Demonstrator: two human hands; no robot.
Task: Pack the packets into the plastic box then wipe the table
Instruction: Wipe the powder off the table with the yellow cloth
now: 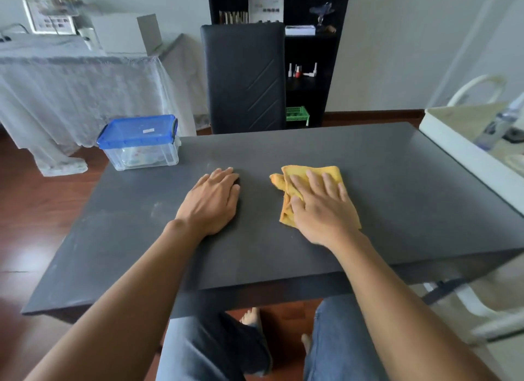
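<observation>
While the right hand (321,207) lies flat on a yellow cloth (312,193), fingers straight and slightly spread, pressing it against the table (397,182), the left hand (215,199) rests palm down on the bare tabletop just beside it, fingers straight and close together, holding nothing. One cloth is in view: a soft, towel-like square, folded and rumpled, with a bunched corner sticking out to the left past the thumb. It sits on the middle of the dark grey tabletop, a little to the right of centre, and the two hands are near each other but apart.

One plastic box (141,144) stands at the far left corner of the table, well apart from both hands. Its walls are clear, its lid is blue and closed, with a dark clip showing at the right end and a small pale label on top. Through the walls pale packets (139,156) can be made out lying low inside, but they are too blurred to count.

The tabletop is matt and shows faint pale smudges toward its left side. One black high-backed chair (243,77) stands at the far edge, facing the person. Behind it is one black shelf (309,54) with small bottles on it and a green basket (297,114) at its foot.
</observation>
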